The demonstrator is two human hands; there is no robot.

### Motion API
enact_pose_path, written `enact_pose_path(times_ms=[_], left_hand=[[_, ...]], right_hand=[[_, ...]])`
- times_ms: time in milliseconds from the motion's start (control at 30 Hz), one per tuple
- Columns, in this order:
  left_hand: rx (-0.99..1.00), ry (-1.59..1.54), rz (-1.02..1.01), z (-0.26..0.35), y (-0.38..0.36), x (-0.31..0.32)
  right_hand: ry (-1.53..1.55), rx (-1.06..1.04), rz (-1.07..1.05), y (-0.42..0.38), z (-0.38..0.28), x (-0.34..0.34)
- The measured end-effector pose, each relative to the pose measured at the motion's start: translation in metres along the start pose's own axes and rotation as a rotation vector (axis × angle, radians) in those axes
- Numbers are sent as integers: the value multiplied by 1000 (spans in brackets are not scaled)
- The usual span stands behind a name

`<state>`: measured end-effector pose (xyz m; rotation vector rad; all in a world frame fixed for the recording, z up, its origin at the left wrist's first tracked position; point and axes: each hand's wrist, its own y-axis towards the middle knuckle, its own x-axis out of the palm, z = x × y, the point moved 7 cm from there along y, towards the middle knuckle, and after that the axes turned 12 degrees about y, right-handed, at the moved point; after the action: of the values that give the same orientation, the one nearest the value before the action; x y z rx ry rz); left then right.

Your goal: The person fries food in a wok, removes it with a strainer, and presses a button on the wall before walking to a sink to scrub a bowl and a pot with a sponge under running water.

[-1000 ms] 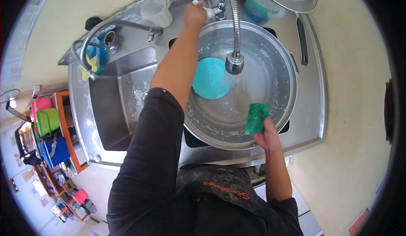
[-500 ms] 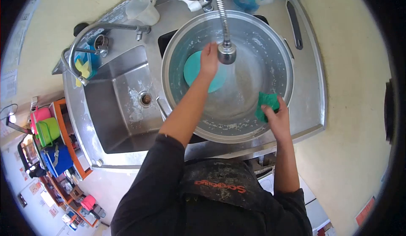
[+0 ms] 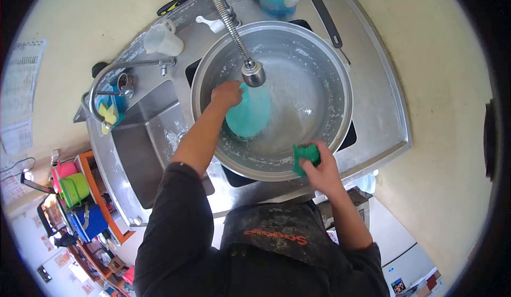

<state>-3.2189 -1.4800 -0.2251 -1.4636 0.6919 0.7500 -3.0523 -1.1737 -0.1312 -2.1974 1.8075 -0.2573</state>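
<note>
A large metal pot (image 3: 324, 68) stands over the sink counter, with pale residue flecks on its inner wall and cloudy water inside. My left hand (image 3: 228, 94) reaches into the pot and grips the upper left rim of a round turquoise bowl (image 3: 249, 113); its fingertips are partly hidden. Over the pot's near right rim, my right hand (image 3: 322, 172) pinches a green scouring pad (image 3: 306, 159). Just above the bowl hangs the head of a spring-hose faucet (image 3: 253, 74).
Left of the pot is a steel sink basin (image 3: 133, 153) under a curved faucet (image 3: 128, 63). A translucent pitcher (image 3: 165, 40) sits behind. At the back stands a container of blue content (image 3: 275, 2), beside a strainer's black handle (image 3: 326, 20).
My left hand has shifted from above the bowl to its left rim, and the bowl shows more. The view has turned slightly. My right hand still holds the scouring pad, now nearer the front rim.
</note>
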Motion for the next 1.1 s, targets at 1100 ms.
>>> enact_pose_path(times_ms=[1100], left_hand=[[-423,-988,911,-13,-170,8]], right_hand=[[-236,-226,264,131,-18,37]])
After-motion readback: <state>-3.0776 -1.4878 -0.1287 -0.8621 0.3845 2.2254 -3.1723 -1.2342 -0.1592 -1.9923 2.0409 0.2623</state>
